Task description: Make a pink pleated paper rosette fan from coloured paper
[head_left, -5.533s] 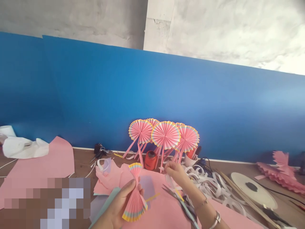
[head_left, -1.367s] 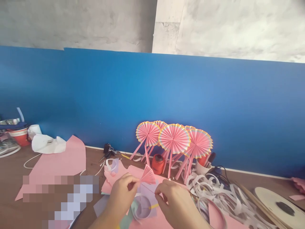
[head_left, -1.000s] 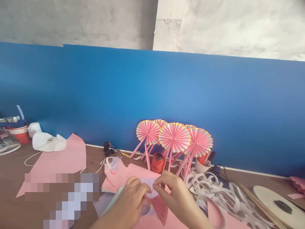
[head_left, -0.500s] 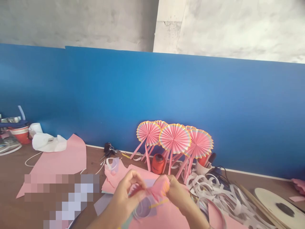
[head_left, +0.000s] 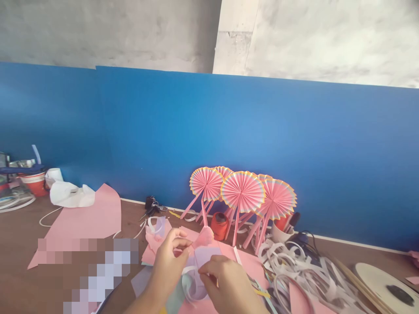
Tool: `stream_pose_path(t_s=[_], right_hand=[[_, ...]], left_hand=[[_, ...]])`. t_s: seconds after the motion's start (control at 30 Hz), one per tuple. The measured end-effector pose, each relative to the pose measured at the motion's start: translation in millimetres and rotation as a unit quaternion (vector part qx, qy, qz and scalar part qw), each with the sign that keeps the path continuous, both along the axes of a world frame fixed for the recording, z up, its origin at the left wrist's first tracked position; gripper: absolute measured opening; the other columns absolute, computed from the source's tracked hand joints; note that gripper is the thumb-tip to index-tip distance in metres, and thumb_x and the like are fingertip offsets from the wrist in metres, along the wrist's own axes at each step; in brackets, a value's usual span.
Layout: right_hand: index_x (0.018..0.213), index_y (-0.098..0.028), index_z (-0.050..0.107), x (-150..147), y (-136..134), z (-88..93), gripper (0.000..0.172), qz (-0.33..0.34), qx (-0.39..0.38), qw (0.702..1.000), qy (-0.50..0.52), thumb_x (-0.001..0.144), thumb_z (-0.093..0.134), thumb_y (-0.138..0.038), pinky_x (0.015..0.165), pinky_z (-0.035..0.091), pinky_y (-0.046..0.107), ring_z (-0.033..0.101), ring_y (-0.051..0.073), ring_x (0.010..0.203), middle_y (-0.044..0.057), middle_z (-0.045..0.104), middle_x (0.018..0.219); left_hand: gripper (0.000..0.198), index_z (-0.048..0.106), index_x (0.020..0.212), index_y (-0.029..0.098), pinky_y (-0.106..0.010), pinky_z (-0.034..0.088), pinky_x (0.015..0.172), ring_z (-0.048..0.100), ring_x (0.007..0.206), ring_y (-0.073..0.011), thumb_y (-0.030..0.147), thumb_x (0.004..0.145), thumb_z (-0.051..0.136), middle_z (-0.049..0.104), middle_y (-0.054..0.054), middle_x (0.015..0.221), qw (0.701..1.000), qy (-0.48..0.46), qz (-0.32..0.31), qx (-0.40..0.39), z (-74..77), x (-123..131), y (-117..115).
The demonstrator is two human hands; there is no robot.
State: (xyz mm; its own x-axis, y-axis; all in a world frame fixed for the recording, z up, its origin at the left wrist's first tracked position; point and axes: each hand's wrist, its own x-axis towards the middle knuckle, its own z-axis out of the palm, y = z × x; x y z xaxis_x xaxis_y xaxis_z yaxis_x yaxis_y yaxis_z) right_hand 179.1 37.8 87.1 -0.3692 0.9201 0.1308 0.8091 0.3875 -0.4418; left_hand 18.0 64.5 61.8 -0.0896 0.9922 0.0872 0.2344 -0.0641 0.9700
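A small pleated pink paper fan is pinched at its waist by my left hand, thumb and forefinger closed on it. My right hand is curled just below and right of the fan, fingers closed near a thin whitish strip that runs down from the fan; what it grips is hidden. Under both hands lie pink paper sheets and a pale loop of tape.
Several finished round pink fans on sticks lean on the blue wall, beside an orange spool. White curled paper strips pile up at the right near a round disc. A large pink sheet, white cloth and cup lie left.
The fan turned over several times between my hands; its visible half now points up again. My right hand dropped below it, and the view shifted slightly left.
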Motion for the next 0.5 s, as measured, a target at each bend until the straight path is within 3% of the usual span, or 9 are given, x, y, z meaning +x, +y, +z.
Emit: stream_pose_path(t_s=[0.2, 0.33, 0.5], right_hand=[[0.068, -0.022, 0.066, 2, -2, 4.1, 0.023, 0.004, 0.047, 0.999, -0.008, 0.078, 0.051, -0.008, 0.058, 0.031, 0.023, 0.057, 0.014, 0.067, 0.000, 0.064, 0.071], [0.063, -0.021, 0.063, 7, 2, 10.3, 0.024, 0.009, 0.088, 0.996, -0.004, 0.080, 0.053, -0.009, 0.061, 0.032, 0.024, 0.055, 0.015, 0.072, 0.000, 0.059, 0.071], [0.063, -0.021, 0.066, 18, 14, 10.4, 0.023, 0.023, 0.011, 0.993, 0.118, 0.079, 0.054, -0.009, 0.067, 0.035, 0.023, 0.054, 0.013, 0.073, -0.001, 0.056, 0.070]], left_hand=[[0.014, 0.052, 0.091, 0.026, -0.034, 0.045, 0.079, 0.061, 0.092, -0.0226, 0.020, 0.081, 0.043, 0.067, -0.004, 0.090, 0.989, 0.127, -0.029, 0.065, -12.6, 6, -8], [0.025, 0.056, 0.095, 0.026, -0.032, 0.043, 0.079, 0.059, 0.092, -0.0219, 0.012, 0.080, 0.040, 0.065, -0.003, 0.089, 0.971, 0.199, -0.103, 0.088, -23.3, 7, -12], [0.031, 0.050, 0.095, 0.026, -0.027, 0.040, 0.073, 0.058, 0.089, -0.0182, 0.005, 0.075, 0.040, 0.065, 0.000, 0.090, 0.955, 0.197, -0.215, 0.052, -10.2, 4, -19]])
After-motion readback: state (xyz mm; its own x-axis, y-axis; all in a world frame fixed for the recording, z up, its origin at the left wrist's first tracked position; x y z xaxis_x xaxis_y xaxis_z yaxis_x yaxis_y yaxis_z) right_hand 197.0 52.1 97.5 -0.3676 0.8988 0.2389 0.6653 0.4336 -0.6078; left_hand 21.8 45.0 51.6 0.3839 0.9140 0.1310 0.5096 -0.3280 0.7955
